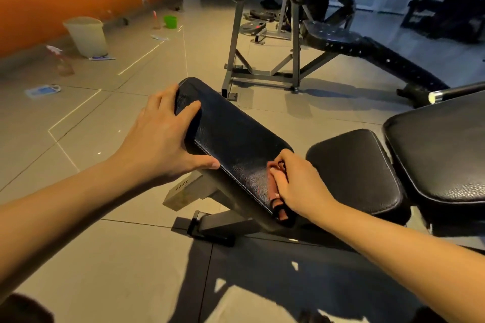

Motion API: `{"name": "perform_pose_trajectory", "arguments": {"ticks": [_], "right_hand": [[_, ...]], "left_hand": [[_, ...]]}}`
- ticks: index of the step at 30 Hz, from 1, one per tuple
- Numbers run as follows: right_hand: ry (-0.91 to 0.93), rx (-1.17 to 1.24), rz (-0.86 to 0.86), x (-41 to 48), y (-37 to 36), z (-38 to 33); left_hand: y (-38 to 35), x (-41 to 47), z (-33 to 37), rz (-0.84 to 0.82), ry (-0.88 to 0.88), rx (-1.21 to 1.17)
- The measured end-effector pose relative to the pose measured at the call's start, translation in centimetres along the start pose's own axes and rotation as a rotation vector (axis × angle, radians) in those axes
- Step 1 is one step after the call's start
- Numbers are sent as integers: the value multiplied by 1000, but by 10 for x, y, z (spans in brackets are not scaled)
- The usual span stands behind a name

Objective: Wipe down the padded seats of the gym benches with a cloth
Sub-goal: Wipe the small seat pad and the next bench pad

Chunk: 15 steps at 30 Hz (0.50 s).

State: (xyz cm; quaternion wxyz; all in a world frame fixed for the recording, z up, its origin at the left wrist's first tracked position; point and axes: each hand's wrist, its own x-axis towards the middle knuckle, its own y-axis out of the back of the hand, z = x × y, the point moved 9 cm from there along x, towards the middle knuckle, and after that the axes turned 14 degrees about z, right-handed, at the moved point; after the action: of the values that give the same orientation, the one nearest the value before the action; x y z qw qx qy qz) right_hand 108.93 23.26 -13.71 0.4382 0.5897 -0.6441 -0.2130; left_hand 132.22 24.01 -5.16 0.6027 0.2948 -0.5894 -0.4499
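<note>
Plainly mid-wipe: the tilted padded seat (231, 139) slopes up on its frame, just beside the neighbouring pad (359, 170). Probably to steady it against the rubbing, the left hand (162, 136) clasps its far end, thumb on one edge and fingers over the other. The right hand (296, 186) is closed round the folded reddish cloth (282, 211), pressing it onto the seat's near end
</note>
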Motion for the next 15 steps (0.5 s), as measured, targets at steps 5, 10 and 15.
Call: {"name": "perform_pose_trajectory", "arguments": {"ticks": [5, 10, 15], "right_hand": [[44, 56, -35, -19, -5, -17], [-106, -108, 15, 2, 2, 26], [-149, -99, -37, -28, -1, 16]], "left_hand": [[2, -1, 0, 31, -12, 2], [1, -1, 1, 17, -12, 4], [0, 0, -1, 14, -6, 26]]}}
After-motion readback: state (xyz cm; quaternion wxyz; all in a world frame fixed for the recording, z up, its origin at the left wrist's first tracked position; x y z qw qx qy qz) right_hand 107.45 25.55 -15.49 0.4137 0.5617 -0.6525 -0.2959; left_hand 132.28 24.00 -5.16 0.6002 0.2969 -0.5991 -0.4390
